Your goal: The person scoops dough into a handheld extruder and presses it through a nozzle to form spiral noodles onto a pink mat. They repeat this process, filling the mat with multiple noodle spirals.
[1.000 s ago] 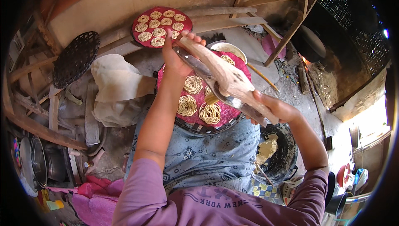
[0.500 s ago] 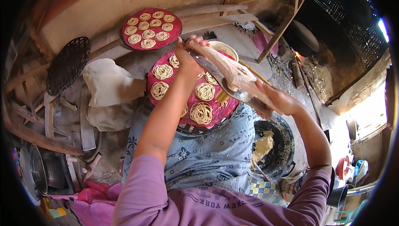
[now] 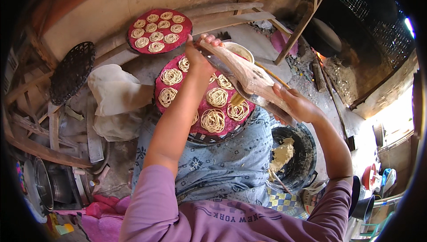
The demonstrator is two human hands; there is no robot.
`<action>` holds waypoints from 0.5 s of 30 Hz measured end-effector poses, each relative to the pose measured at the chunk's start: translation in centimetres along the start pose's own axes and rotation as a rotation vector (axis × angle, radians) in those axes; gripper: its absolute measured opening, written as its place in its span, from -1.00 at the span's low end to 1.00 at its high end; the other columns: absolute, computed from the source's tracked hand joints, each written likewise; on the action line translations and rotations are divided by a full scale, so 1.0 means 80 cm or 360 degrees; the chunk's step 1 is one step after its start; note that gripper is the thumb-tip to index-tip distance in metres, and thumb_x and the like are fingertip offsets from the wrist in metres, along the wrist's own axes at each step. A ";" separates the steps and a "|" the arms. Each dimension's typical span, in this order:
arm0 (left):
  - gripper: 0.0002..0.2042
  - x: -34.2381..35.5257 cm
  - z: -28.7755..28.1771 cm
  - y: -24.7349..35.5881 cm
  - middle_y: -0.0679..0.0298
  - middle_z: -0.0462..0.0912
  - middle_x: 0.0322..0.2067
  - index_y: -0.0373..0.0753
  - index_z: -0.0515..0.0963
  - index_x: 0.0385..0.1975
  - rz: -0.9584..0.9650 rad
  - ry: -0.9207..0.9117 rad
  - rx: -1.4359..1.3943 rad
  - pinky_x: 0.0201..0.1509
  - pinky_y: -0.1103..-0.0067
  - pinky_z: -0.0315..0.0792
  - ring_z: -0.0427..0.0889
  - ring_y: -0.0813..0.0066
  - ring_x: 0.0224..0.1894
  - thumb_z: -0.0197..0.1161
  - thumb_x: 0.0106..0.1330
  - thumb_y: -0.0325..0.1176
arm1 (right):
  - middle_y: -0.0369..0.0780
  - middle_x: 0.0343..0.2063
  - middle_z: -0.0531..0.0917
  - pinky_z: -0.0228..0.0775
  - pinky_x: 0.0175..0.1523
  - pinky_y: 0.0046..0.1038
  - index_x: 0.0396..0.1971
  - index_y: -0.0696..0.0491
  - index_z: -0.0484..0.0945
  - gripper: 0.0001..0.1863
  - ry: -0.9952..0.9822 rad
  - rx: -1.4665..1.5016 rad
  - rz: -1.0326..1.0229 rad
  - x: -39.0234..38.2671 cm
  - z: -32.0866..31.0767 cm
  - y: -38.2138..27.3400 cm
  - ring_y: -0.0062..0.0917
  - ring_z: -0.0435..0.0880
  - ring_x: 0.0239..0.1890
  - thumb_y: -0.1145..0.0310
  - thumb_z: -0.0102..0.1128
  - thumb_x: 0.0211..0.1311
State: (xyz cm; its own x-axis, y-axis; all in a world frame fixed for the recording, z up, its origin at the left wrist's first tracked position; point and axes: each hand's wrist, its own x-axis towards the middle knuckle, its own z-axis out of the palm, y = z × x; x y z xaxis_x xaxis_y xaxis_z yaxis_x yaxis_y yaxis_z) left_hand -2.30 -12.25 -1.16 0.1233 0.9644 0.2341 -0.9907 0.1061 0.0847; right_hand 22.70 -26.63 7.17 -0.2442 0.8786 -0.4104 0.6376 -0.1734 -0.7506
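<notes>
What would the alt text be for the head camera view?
Both hands, left hand and right hand, hold a wooden press over a red tray of noodle coils. A second filled tray lies beyond.

A plastered clay wall [image 3: 102,6], ochre and reddish at the top, closes the far side, with rough wooden beams [image 3: 231,12] and a slanted post [image 3: 302,24] leaning along it above a dusty earthen floor [image 3: 133,70]. At upper right a small fire [image 3: 319,57] glows beside a dark, soot-blackened hearth [image 3: 338,37] under a woven lattice screen [image 3: 378,15]. Strong daylight enters through an opening [image 3: 391,113] at the right edge.
</notes>
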 end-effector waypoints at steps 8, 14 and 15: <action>-0.47 -0.010 -0.021 -0.031 0.39 0.35 -0.66 -0.10 0.33 -0.60 -0.0038 0.0289 -0.0080 -0.28 0.44 0.31 0.39 0.44 -0.53 -0.40 0.47 0.10 | -0.25 -0.70 0.56 0.41 -0.58 -0.54 -0.45 0.20 0.59 -0.21 -0.0040 -0.0026 0.0134 -0.009 -0.013 0.013 -0.59 0.56 -0.70 -0.32 -0.23 0.37; -0.49 0.009 -0.046 -0.021 0.40 0.37 -0.67 -0.09 0.35 -0.61 -0.0086 0.0128 -0.0072 -0.28 0.45 0.32 0.39 0.43 -0.55 -0.31 0.45 0.12 | -0.28 -0.67 0.54 0.41 -0.56 -0.55 -0.32 0.20 0.59 -0.20 0.0058 -0.0028 0.0095 0.022 0.004 0.031 -0.62 0.56 -0.67 -0.35 -0.21 0.34; -0.50 0.010 -0.046 -0.017 0.40 0.37 -0.67 -0.09 0.36 -0.61 -0.0089 0.0153 -0.0056 -0.28 0.45 0.32 0.39 0.43 -0.55 -0.29 0.44 0.12 | -0.28 -0.66 0.54 0.41 -0.56 -0.55 -0.29 0.20 0.58 -0.20 0.0044 0.0013 0.0068 0.026 0.008 0.034 -0.63 0.56 -0.67 -0.36 -0.22 0.34</action>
State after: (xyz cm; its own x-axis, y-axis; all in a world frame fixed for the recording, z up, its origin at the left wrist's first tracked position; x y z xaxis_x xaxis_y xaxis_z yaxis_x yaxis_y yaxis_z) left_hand -1.09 -10.74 -4.68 0.1741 0.9753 0.1359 -0.9840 0.1673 0.0606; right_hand 23.47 -25.54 3.94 -0.1964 0.8824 -0.4274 0.6408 -0.2144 -0.7372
